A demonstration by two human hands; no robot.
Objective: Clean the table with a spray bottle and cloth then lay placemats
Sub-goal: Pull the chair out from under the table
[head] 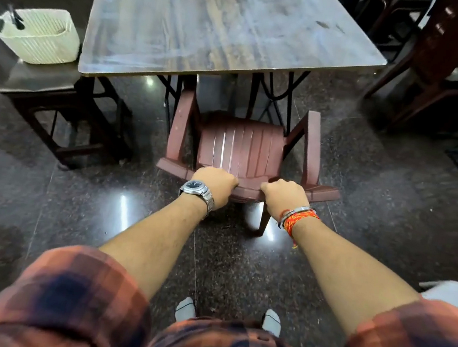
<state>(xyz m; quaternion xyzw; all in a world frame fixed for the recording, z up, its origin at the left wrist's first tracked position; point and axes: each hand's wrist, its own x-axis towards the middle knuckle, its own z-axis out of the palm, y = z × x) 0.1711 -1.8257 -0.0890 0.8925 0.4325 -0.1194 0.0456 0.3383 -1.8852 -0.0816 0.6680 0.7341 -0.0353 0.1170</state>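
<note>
Nearest to the camera are the rolled-up sleeves of an orange and dark checked shirt (pixel 76 299), and both bare forearms reach forward. The left hand (pixel 215 183), with a silver metal wristwatch (pixel 195 189), and the right hand (pixel 284 196), with red-orange threads and a metal bangle (pixel 299 216), each grip the top edge of the backrest of a brown plastic armchair (pixel 242 149). The fingers of both hands are curled over this edge, and the hands are a little apart from each other. The armchair stands on a dark speckled polished stone floor (pixel 375 220), and its front goes under the near edge of the rectangular table with grey-brown wood-grain laminate top (pixel 225 28). This top shows pale streaks. To the left, just beside the table, a white ribbed plastic basket (pixel 45 41) stands on a lower dark side table (pixel 40 78). A thin black part sticks out of the basket; I cannot tell what it is. At far right there are dark brown chairs (pixel 438 55).
</note>
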